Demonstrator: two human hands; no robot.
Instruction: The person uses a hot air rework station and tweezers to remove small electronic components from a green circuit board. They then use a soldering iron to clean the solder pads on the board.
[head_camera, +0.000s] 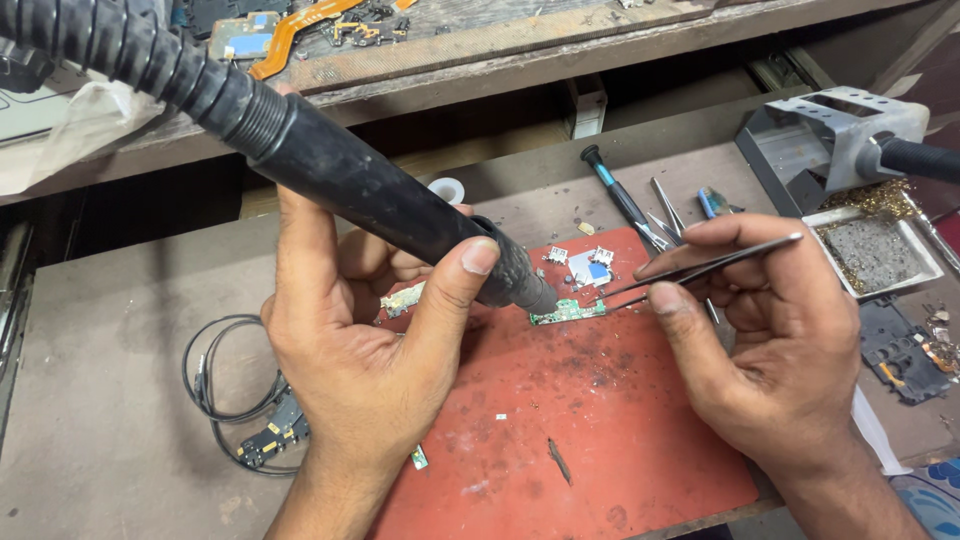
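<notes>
My left hand (360, 340) grips a black hot-air wand (370, 190) with a ribbed hose, its nozzle tip pointing down at a small green circuit board (567, 312) on a red work mat (570, 440). My right hand (770, 340) pinches thin metal tweezers (700, 268) whose points touch the right end of that board. A second small board piece (402, 299) lies by my left fingers. Small metal connectors and a blue-and-white part (588, 268) rest just behind the board.
A screwdriver (615, 195), more tweezers and small tools lie behind the mat. A grey metal stand with a soldering iron handle (840, 130) and a tray of residue (872, 255) sit right. A black coiled cable with a connector (240, 400) lies left. A shelf of parts runs above.
</notes>
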